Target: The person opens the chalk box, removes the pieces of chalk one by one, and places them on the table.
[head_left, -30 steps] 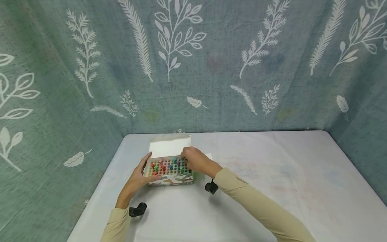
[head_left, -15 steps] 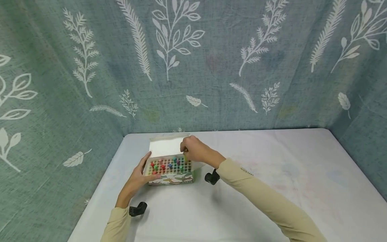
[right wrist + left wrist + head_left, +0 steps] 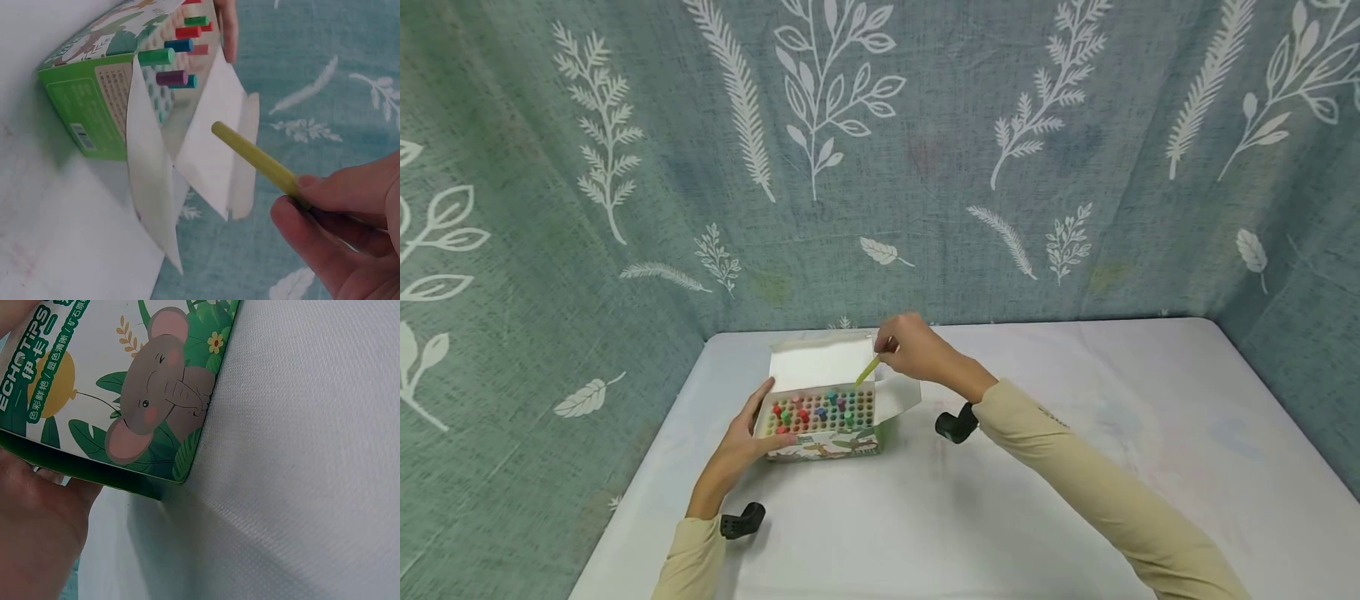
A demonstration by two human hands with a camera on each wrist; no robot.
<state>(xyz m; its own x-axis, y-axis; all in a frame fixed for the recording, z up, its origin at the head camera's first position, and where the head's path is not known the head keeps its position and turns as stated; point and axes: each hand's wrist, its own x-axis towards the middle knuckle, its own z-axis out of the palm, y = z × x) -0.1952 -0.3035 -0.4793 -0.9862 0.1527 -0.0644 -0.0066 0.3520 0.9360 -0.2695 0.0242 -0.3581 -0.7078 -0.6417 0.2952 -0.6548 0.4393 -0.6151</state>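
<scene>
A lidded cardboard box (image 3: 823,447) with animal pictures stands on the table, its lid (image 3: 820,364) raised at the back. Coloured chalk sticks (image 3: 179,45) poke up from some of its many holes. My left hand (image 3: 735,450) grips the box's left end, thumb on the front face and fingers on the far side, partly hidden by the box. In the left wrist view the box front (image 3: 159,400) shows an elephant. Above the box's right rear corner, my right hand (image 3: 917,350) pinches a yellow-green chalk stick (image 3: 256,156) between thumb and fingertips. The stick slants down leftward, apart from the box.
The box's right side flap (image 3: 897,396) sticks out beside it, below my right hand. A white cloth with faint coloured smears covers the table (image 3: 1075,467). A green leaf-patterned curtain (image 3: 955,192) hangs behind. Each wrist wears a black camera (image 3: 957,423).
My right hand has risen from the holes and moved right, drawing the yellow-green chalk stick out of the box. The right side flap has come into view. My left hand stays on the box.
</scene>
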